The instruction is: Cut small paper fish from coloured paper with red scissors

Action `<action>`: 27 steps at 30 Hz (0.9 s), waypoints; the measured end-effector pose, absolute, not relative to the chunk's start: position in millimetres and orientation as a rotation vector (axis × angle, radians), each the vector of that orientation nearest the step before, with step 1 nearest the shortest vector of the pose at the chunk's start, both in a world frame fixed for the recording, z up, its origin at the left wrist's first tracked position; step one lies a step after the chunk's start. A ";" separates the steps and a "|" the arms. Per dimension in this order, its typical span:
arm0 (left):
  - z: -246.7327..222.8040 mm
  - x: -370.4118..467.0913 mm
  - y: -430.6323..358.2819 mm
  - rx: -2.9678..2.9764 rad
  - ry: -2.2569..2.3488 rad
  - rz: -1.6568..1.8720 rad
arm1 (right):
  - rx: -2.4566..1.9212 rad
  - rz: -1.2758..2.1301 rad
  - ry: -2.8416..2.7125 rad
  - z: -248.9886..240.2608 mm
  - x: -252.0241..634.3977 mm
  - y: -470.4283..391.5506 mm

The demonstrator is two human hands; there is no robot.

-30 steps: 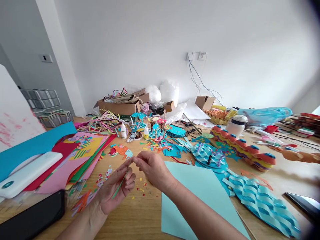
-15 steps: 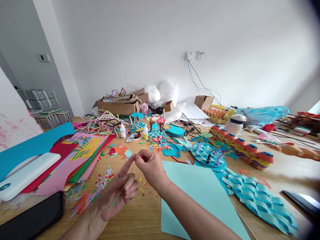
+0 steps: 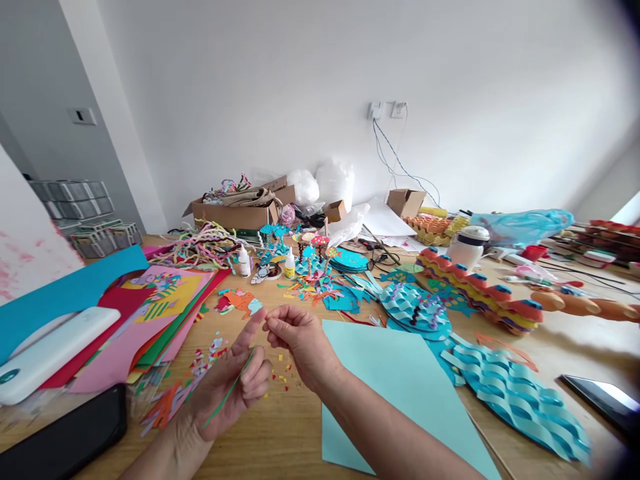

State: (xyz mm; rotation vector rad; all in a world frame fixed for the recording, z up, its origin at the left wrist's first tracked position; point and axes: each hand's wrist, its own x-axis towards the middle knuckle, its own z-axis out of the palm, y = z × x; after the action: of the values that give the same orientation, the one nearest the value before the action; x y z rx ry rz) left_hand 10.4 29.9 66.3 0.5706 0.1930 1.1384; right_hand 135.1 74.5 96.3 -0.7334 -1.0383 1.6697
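We see the green strip lower now, held by the curled fingers of the left hand; the right hand pinches, contents unclear.

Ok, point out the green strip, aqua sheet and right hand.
Green strip (image 3: 231, 389): head view, middle of its length.
Aqua sheet (image 3: 390, 361): head view, upper half.
Right hand (image 3: 299, 335): head view, middle of the hand.

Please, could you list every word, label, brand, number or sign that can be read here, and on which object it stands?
No text can be read.
Left squeeze bottle: label too small to read.
Right squeeze bottle: yellow on its label, print too small to read.
White device: round dark green emblem, its detail unreadable.
Green strip in the left hand: no writing visible.
Pale turquoise sheet: no writing visible.
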 end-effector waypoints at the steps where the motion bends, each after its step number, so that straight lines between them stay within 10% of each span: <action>1: 65.7 10.5 30.3 0.572 0.195 1.136 | -0.734 1.653 -1.052 98.3 136.4 75.5; 27: 59.6 12.1 35.6 0.816 0.693 1.156 | -1.085 1.300 -1.317 98.9 139.3 91.8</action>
State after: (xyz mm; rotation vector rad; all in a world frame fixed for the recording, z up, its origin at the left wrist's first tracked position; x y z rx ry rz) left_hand 12.1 35.6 59.6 0.8161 0.6925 1.1556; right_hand 139.3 91.8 98.9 -1.0852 -1.3169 1.3004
